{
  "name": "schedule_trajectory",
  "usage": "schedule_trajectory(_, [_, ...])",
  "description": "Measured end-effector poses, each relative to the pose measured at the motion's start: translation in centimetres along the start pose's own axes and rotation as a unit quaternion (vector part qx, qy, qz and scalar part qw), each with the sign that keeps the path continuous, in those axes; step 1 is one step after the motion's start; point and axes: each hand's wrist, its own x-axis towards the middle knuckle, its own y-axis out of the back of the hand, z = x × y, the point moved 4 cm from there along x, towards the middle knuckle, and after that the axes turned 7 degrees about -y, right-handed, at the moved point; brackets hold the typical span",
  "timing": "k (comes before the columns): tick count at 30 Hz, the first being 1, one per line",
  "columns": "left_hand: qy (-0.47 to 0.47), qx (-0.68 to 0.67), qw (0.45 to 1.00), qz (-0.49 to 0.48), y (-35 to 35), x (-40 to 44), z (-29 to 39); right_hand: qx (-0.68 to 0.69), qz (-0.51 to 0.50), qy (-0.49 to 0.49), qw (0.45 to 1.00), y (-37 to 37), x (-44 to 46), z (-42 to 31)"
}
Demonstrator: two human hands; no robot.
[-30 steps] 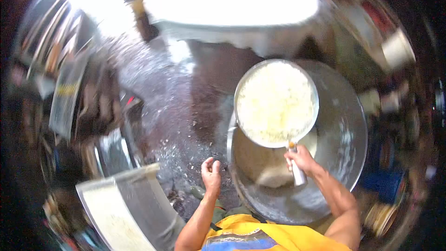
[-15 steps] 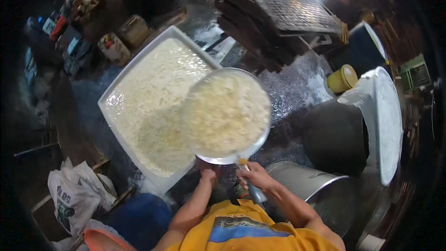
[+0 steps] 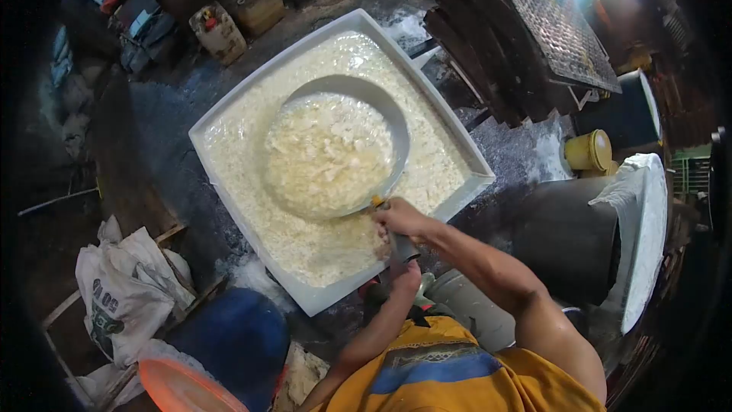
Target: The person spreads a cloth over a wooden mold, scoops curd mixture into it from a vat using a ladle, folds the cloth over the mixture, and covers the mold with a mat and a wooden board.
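Note:
A large round metal pan [image 3: 385,114] is tipped over a square white tray [image 3: 473,159], and pale, lumpy wet material [image 3: 328,156] lies in it and spills toward the tray's left part. The tray holds a wide layer of the same whitish stuff. My right hand [image 3: 400,220] is closed round the pan's handle near the rim. Just below it, my left hand [image 3: 404,276] is at the handle's lower end, its fingers mostly hidden behind the handle and wrist.
Stacked dark frames [image 3: 488,46] stand at the upper right, with a yellow bucket [image 3: 591,151] below. A big dark drum [image 3: 564,236] and metal pot [image 3: 473,309] are at the right. A blue barrel [image 3: 236,343] and white sack [image 3: 130,297] sit lower left.
The view has swung from the big pot to the tray. The pan moved left over the tray and tipped, its load sliding. My left hand, earlier apart and open, has come to the handle.

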Motion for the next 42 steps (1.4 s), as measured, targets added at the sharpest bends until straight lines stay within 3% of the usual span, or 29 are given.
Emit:
schedule_trajectory(4, [-0.043, 0.049, 0.996, 0.067, -2.0, -0.2, 1.2, -0.086, 0.182, 0.143, 0.969, 5.2, -0.8, -2.3])
schedule_trajectory(5, [-0.032, 0.062, 0.994, 0.090, -3.5, -0.9, 1.6, -0.117, 0.289, 0.149, 0.938, 6.8, -2.3, -3.5])
schedule_trajectory(6, [-0.057, 0.078, 0.994, 0.043, -3.5, -0.8, 1.4, -0.190, 0.420, 0.241, 0.854, 10.3, -0.7, -1.5])
schedule_trajectory(7, [-0.048, 0.077, 0.995, 0.047, -4.1, -1.0, 1.4, -0.188, 0.488, 0.270, 0.809, 11.7, -4.1, -3.1])
schedule_trajectory(8, [-0.039, 0.075, 0.995, 0.051, -5.4, -1.5, 1.8, -0.149, 0.525, 0.359, 0.757, 12.9, -7.7, -4.4])
schedule_trajectory(10, [-0.029, 0.076, 0.997, 0.005, -7.0, -1.0, 4.4, -0.117, 0.599, 0.349, 0.711, 14.9, -12.4, -5.1])
schedule_trajectory(11, [-0.029, 0.073, 0.996, 0.031, -6.7, 0.4, 6.0, -0.090, 0.632, 0.322, 0.699, 15.1, -15.9, -5.7])
schedule_trajectory(12, [-0.001, 0.065, 0.995, 0.072, -7.3, 0.9, 6.5, 0.003, 0.607, 0.336, 0.720, 16.1, -19.1, -4.7])
schedule_trajectory(13, [0.016, 0.102, 0.995, 0.003, -6.8, 1.9, 6.2, 0.103, 0.582, 0.352, 0.726, 18.2, -22.4, -1.7])
schedule_trajectory(14, [-0.001, 0.111, 0.993, 0.036, -7.4, 1.4, 4.7, 0.154, 0.573, 0.373, 0.713, 21.2, -25.6, 2.3])
schedule_trajectory(15, [-0.011, 0.116, 0.993, -0.017, -7.8, 2.4, 3.5, 0.207, 0.554, 0.394, 0.703, 23.7, -28.2, 5.8])
schedule_trajectory(16, [-0.045, 0.159, 0.985, 0.044, -7.9, 5.0, 3.5, 0.260, 0.552, 0.407, 0.680, 24.8, -30.9, 8.9])
schedule_trajectory(18, [-0.095, 0.246, 0.962, 0.073, -13.2, 4.6, 2.4, 0.359, 0.536, 0.421, 0.638, 24.8, -33.9, 14.6])
schedule_trajectory(19, [-0.098, 0.311, 0.945, 0.025, -15.1, 3.5, 2.1, 0.430, 0.519, 0.394, 0.625, 24.3, -34.4, 18.1])
schedule_trajectory(21, [0.010, 0.390, 0.920, -0.040, -14.9, 4.3, 0.0, 0.566, 0.468, 0.353, 0.580, 22.9, -35.9, 26.5])
schedule_trajectory(23, [0.069, 0.557, 0.809, -0.174, -14.1, 3.4, -6.6, 0.671, 0.380, 0.377, 0.512, 22.0, -36.0, 34.3])
schedule_trajectory(25, [0.104, 0.670, 0.684, -0.268, -13.5, 0.2, -13.4, 0.732, 0.397, 0.344, 0.433, 22.1, -32.2, 41.7])
schedule_trajectory(27, [0.113, 0.748, 0.571, -0.318, -13.3, -4.3, -19.5, 0.831, 0.289, 0.363, 0.306, 22.6, -25.2, 47.1])
schedule_trajectory(29, [0.142, 0.787, 0.450, -0.398, -13.0, -6.3, -25.0, 0.898, 0.262, 0.344, 0.076, 21.4, -19.9, 50.3])
schedule_trajectory(31, [0.143, 0.815, 0.339, -0.447, -12.3, -10.2, -29.5, 0.925, 0.209, 0.301, -0.100, 19.7, -15.6, 54.4])
schedule_trajectory(34, [0.162, 0.819, 0.303, -0.459, -11.6, -12.6, -31.4, 0.917, 0.107, 0.208, -0.322, 16.7, -9.3, 58.8])
schedule_trajectory(35, [0.179, 0.817, 0.301, -0.459, -11.5, -13.4, -31.9, 0.901, 0.112, 0.191, -0.373, 16.1, -7.8, 60.0])
schedule_trajectory(36, [0.139, 0.838, 0.296, -0.437, -12.1, -13.2, -31.8, 0.881, 0.120, 0.175, -0.423, 15.6, -6.5, 61.1])
schedule_trajectory(37, [0.098, 0.855, 0.293, -0.416, -13.0, -12.8, -31.1, 0.856, 0.171, 0.178, -0.453, 15.2, -5.7, 63.0])
schedule_trajectory(41, [-0.035, 0.868, 0.230, -0.438, -15.5, -17.2, -30.9, 0.901, 0.302, 0.018, -0.310, 12.7, -1.5, 69.5])
schedule_trajectory(42, [-0.088, 0.838, 0.070, -0.534, -17.2, -17.0, -30.6, 0.899, 0.315, 0.053, -0.299, 12.9, -1.5, 70.7])
